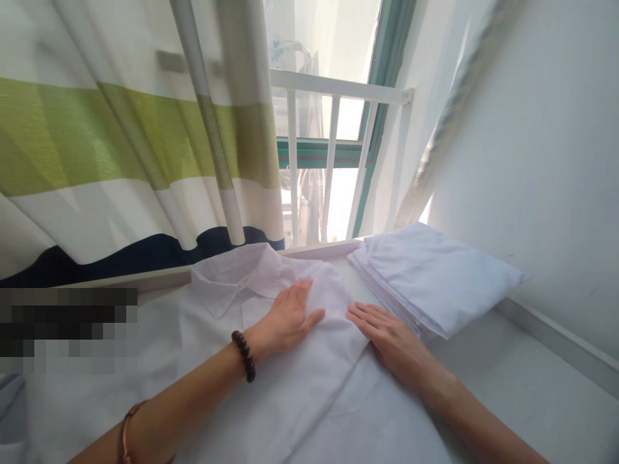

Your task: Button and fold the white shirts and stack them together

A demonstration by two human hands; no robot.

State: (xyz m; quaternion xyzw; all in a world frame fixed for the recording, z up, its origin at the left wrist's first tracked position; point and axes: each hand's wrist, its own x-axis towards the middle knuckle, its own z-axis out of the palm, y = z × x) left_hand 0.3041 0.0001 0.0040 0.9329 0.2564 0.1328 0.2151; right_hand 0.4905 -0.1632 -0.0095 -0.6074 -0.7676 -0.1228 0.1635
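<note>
A white collared shirt (213,361) lies spread out before me, its collar (225,293) pointing toward the window. My left hand (289,317) rests flat on the shirt near the shoulder, fingers stretched out, with a dark beaded bracelet (243,356) on the wrist. At the shirt's right edge, my right hand (382,332) lies with its fingers extended over the sleeve side, palm down. Neither hand grips the cloth. Just beyond my right hand sits a stack of folded white cloth (435,270), several layers thick.
Behind the shirt runs a low ledge (164,278). A white railing (338,87) stands before the green-framed window. White, green and navy curtains (140,135) hang at the left, and a white wall (556,161) rises at the right. The far left is pixelated.
</note>
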